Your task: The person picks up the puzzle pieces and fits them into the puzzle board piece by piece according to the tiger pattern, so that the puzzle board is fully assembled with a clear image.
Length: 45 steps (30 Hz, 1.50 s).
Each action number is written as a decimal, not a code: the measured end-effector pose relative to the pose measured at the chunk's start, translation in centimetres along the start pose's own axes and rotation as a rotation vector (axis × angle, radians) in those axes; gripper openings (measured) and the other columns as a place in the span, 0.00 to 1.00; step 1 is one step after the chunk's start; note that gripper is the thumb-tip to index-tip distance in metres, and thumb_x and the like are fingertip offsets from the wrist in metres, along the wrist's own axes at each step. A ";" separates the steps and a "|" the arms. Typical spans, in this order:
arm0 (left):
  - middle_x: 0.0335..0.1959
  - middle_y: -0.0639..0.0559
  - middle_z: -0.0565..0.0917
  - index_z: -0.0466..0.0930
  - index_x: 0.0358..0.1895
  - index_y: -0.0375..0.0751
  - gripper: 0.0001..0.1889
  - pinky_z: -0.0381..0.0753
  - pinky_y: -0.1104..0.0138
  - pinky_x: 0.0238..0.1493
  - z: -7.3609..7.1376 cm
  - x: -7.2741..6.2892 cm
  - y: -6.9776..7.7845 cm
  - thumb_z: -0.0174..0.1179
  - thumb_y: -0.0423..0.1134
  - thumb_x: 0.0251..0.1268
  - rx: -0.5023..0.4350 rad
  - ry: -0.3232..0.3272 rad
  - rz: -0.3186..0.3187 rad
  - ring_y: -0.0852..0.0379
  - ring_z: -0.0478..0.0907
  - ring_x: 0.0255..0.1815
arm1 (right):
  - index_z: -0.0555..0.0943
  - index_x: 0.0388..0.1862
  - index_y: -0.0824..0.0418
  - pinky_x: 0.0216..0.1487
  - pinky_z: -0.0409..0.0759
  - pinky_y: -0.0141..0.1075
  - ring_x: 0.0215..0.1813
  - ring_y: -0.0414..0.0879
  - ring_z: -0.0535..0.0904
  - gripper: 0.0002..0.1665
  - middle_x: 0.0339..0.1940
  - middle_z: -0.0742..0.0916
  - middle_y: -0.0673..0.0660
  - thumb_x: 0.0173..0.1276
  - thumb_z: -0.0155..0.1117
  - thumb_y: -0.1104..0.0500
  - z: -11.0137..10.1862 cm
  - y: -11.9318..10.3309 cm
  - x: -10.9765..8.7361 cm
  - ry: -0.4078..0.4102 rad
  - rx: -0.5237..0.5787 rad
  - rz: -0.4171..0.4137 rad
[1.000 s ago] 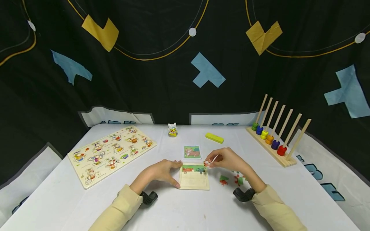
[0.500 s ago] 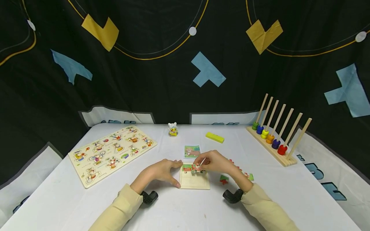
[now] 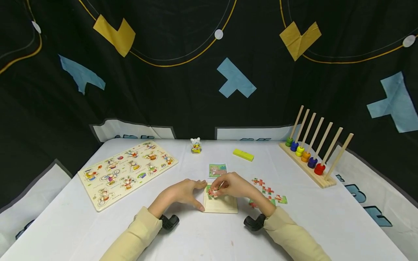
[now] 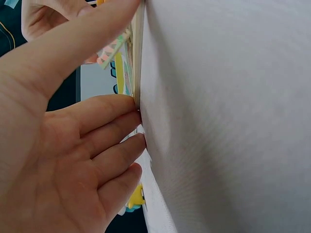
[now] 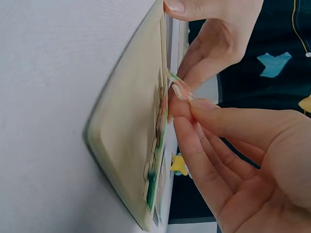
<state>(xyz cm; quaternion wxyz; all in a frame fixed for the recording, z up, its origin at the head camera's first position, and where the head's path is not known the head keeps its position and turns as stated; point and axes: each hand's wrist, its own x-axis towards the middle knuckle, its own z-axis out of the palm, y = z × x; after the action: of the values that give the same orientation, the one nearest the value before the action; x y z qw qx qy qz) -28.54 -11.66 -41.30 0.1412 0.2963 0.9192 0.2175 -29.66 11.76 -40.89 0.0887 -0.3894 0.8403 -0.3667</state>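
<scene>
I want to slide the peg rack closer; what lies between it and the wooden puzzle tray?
In the head view, loose puzzle pieces lie between them, with part of the right hand and forearm also there.

Loose pale-yellow sleeves [image 3: 137, 233] plus two curved, stubby black wrist cameras [image 3: 169, 222]

– What sort of place is indicated?
– A play area; whether in a home cannot be told.
– Shown by what?
– A white cloth-covered table [image 3: 209, 239] is backed by black patterned fabric [image 3: 183, 98] and set with a cream wooden picture board [image 3: 122, 173] and a pegged wooden rack of coloured rings [image 3: 303, 165].
</scene>
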 end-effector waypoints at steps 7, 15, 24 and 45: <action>0.71 0.46 0.66 0.68 0.68 0.36 0.49 0.60 0.53 0.70 0.0 -0.1 0.0 0.77 0.54 0.40 -0.002 -0.003 -0.001 0.44 0.60 0.72 | 0.85 0.42 0.63 0.36 0.80 0.28 0.34 0.38 0.80 0.11 0.32 0.86 0.50 0.60 0.70 0.67 0.5 -0.1 0.1 -0.001 -0.055 0.028; 0.71 0.45 0.66 0.68 0.68 0.36 0.49 0.61 0.52 0.70 0.0 0.0 0.0 0.77 0.55 0.40 0.000 -0.002 0.003 0.44 0.60 0.72 | 0.85 0.44 0.64 0.34 0.79 0.27 0.33 0.39 0.81 0.11 0.31 0.85 0.49 0.62 0.68 0.65 0.8 -0.8 -0.1 -0.026 -0.108 0.050; 0.71 0.45 0.66 0.68 0.68 0.36 0.49 0.61 0.52 0.70 -0.1 0.0 0.0 0.77 0.54 0.40 -0.011 -0.003 0.010 0.44 0.60 0.72 | 0.85 0.45 0.65 0.33 0.80 0.27 0.33 0.42 0.82 0.13 0.33 0.86 0.52 0.60 0.70 0.66 0.8 -1.2 -0.2 -0.033 -0.105 0.066; 0.70 0.44 0.67 0.69 0.68 0.36 0.49 0.61 0.53 0.70 -0.1 0.0 0.0 0.77 0.54 0.40 -0.006 0.003 0.012 0.44 0.61 0.71 | 0.87 0.39 0.59 0.35 0.78 0.27 0.35 0.39 0.79 0.10 0.35 0.87 0.50 0.57 0.73 0.65 1.2 -0.7 0.2 -0.031 -0.187 0.007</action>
<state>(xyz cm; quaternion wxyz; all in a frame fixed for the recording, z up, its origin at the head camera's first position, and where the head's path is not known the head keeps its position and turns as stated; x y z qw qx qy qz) -28.57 -11.69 -41.25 0.1395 0.3013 0.9169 0.2213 -28.87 10.70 -41.21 0.0662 -0.3986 0.8707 -0.2805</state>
